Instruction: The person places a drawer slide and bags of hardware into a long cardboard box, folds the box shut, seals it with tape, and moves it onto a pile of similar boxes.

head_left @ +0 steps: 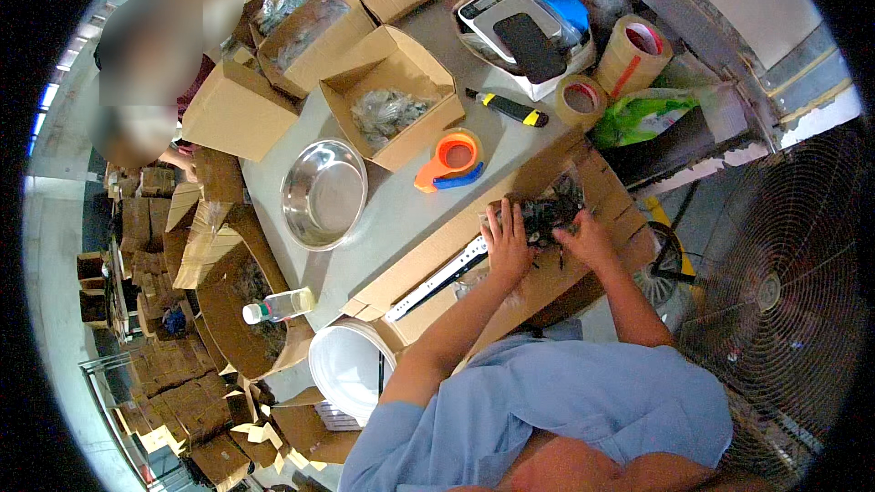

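Across the long open cardboard box [615,210] in front of me, both hands are at a bunch of small dark parts [538,219] with clear plastic around it. My left hand [508,241] lies flat on the left side of the bunch, fingers stretched and slightly apart. On the other side my right hand [588,239] has its thumb and fingers bent in against the parts; what exactly they pinch is hidden. A long narrow white strip with holes [436,281], dark along one edge, lies in the box left of my left hand.
Beyond the box are an orange tape dispenser [447,164], a yellow-black cutter [507,107], a metal bowl [324,194], an open carton of bagged parts [392,114] and a scale [515,32]. A white bucket [351,364] stands left, a large fan [770,292] right. Another person [159,55] is far left.
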